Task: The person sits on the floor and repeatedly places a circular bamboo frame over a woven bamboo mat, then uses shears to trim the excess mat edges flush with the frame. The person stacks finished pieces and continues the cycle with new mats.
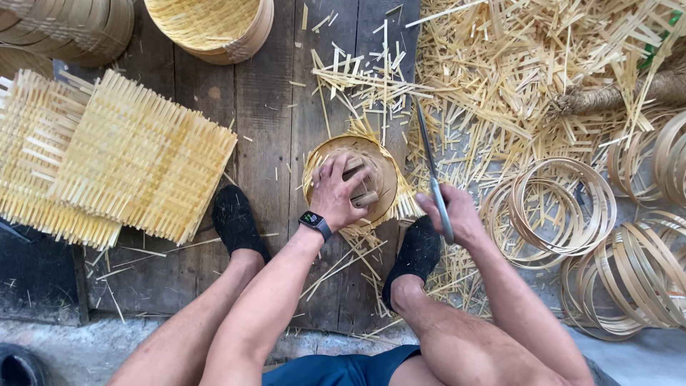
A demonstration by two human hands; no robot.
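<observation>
Seemingly to steady it, the left hand (341,189) pressed a small wooden block (361,187) into the round woven bamboo basket (382,161) between the feet, fingers curled on it; the right hand (450,214) gripped a long knife (431,171), blade poised at the rim.
</observation>
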